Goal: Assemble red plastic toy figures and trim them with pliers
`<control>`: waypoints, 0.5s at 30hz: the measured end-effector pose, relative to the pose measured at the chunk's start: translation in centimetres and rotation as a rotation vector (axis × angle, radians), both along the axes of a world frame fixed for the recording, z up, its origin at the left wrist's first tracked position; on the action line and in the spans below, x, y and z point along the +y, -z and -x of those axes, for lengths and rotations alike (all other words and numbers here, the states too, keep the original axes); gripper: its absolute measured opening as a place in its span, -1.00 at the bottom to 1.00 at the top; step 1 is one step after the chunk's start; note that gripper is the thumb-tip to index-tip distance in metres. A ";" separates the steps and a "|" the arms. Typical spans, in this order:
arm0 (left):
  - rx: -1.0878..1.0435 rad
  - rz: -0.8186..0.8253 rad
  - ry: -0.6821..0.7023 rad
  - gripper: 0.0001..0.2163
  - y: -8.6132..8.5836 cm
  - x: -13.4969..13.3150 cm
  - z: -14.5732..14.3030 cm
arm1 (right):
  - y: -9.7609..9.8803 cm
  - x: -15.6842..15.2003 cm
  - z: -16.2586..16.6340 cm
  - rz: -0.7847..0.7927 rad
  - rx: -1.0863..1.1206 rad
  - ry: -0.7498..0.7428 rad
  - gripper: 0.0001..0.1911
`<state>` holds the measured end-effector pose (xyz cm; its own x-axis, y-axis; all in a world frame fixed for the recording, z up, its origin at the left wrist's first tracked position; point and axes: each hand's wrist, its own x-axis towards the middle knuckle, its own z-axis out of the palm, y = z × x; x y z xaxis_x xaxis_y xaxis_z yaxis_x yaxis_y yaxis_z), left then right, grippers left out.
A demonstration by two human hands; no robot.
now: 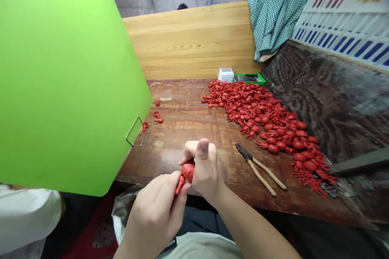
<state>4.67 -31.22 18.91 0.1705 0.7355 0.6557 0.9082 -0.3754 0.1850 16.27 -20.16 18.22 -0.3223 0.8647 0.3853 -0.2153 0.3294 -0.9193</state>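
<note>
Near the table's front edge my two hands meet. My left hand (161, 200) pinches a small red plastic figure part (180, 185) between thumb and fingers. Fingers curled and thumb raised, my right hand (205, 168) grips a red plastic piece (188, 170) with a blocky end, right beside the part in my left hand. My fingers cover much of both pieces, so I cannot tell whether they are joined. To the right of my hands, pliers (255, 166) with wrapped tan handles lie on the table, their jaws pointing away from me.
A large heap of red plastic figures (261, 109) spreads over the right side of the table (182, 125). Several red pieces (158, 117) lie at left beside a green panel (69, 77) with a wire handle. White cards (225, 74) and a green tray (260, 79) stand behind.
</note>
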 end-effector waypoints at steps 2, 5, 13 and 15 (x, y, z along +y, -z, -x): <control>-0.029 0.030 0.004 -0.83 0.1 0.1 0.2 | 0.3 0.0 0.2 0.014 -0.024 -0.041 -0.11; -0.152 0.131 0.013 -0.91 0.5 0.2 0.5 | 1.3 -0.2 0.4 0.048 -0.073 -0.114 -0.08; -0.689 0.295 -0.022 -0.86 3.0 0.2 2.8 | 9.2 3.3 -11.2 -0.128 -0.778 0.552 -0.45; -0.740 0.293 0.026 -0.87 3.5 0.3 3.4 | 12.7 4.2 -16.2 -0.106 -0.861 0.671 -0.44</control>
